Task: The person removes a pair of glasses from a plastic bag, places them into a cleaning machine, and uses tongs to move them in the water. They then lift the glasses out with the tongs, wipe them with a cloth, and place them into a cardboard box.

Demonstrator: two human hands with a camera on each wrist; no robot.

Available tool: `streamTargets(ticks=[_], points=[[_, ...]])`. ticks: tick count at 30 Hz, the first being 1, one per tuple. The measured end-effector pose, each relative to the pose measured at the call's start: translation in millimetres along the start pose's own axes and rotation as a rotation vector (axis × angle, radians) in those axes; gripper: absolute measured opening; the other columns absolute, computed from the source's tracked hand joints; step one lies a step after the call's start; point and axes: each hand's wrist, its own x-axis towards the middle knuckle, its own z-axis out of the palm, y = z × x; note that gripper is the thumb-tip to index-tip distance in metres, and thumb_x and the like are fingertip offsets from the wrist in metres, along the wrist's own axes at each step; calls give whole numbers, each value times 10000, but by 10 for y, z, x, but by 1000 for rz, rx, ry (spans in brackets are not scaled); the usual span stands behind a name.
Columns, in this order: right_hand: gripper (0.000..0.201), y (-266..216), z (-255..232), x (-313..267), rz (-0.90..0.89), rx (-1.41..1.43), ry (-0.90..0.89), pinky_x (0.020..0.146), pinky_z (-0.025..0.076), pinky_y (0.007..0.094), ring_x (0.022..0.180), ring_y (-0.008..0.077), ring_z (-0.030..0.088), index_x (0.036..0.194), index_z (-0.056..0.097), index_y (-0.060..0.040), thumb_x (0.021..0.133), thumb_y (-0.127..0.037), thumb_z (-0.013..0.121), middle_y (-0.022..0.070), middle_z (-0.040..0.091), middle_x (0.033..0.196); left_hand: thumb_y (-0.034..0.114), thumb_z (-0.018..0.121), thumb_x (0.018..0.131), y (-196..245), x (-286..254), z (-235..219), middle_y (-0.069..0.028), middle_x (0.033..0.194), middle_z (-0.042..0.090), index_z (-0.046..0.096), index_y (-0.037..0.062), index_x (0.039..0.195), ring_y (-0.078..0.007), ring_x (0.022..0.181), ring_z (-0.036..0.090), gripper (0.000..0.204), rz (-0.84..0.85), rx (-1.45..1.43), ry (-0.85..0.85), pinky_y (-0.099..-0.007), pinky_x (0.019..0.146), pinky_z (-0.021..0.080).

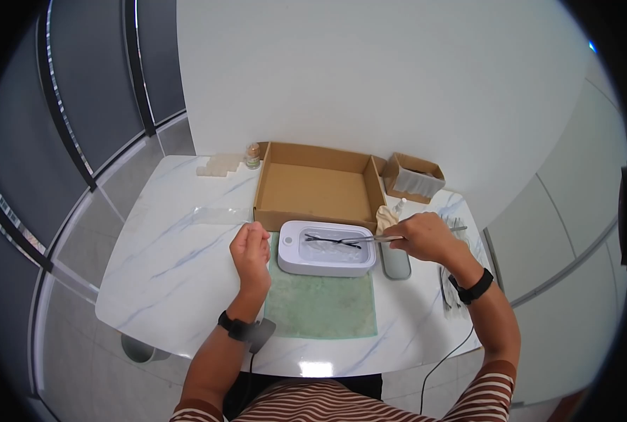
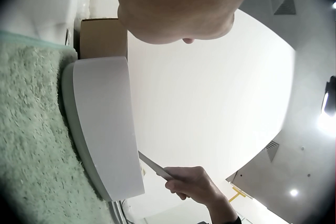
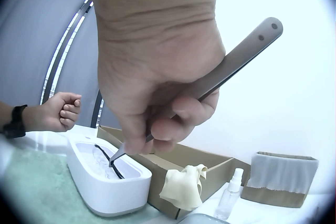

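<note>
My right hand (image 1: 426, 238) pinches metal tweezers (image 3: 231, 66), their tips down in the basin of a white ultrasonic-cleaner-like tub (image 1: 327, 266). At the tips lies a thin dark eyeglass-frame-like piece (image 1: 331, 241), over clear liquid or plastic; whether the tips grip it I cannot tell. My left hand (image 1: 251, 247) hovers left of the tub with its fingers curled, touching nothing. In the right wrist view the same left hand (image 3: 62, 111) shows as a loose fist. The tub stands on a green cloth (image 1: 320, 309).
An open cardboard box (image 1: 317, 190) stands behind the tub. To the right are a cream cloth (image 3: 184, 187), a spray bottle (image 3: 229, 195), a small carton (image 1: 415, 179) and a grey-green case (image 1: 396, 264). Metal tools lie at the right edge; a jar (image 1: 252, 156) stands back left.
</note>
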Motion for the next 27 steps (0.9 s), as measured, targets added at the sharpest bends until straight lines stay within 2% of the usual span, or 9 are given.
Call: streamTargets(ticks=[4,10,12,16,18,27], points=[[274,-47,-26,5,-3,5,20,723,544,427,819,326,702,1103,778,-213,845,-305,772,113,733,843,239,545,1047,9,1,2,62,572,344,505,79,764,-30,453,281,328,-4,-5,-9,-219,426,232],[322,-85,-205,-16,38,78,-59,782,538,443,867,336,693,1134,771,-177,843,-313,778,140,732,851,222,552,1041,-3,4,3,70,574,356,521,67,766,-21,464,285,317,-1,-31,-3,-218,433,220],[344,-29,-255,-49,56,193,-57,737,524,442,812,354,683,1135,761,-116,836,-281,796,172,731,862,210,558,1036,2,-6,8,80,573,362,532,57,767,-11,474,281,311,-3,-53,0,-217,440,206],[344,75,-83,-58,69,226,25,748,525,440,816,355,682,1137,761,-116,844,-293,793,171,733,867,212,559,1037,2,-21,23,81,573,360,531,61,766,-10,475,281,311,1,-51,-4,-216,439,206],[352,73,-20,-61,102,208,-14,785,531,456,871,356,684,1163,758,-164,842,-306,776,160,734,884,209,557,1036,-8,-17,16,81,573,360,531,61,766,-9,475,282,309,3,-53,-3,-216,439,205],[336,-138,-169,-207,60,146,-132,750,535,442,832,344,690,1150,761,-172,838,-294,780,147,723,840,200,550,1032,-17,-36,29,80,580,362,532,60,765,-9,478,289,302,-4,-41,-23,-213,442,208]])
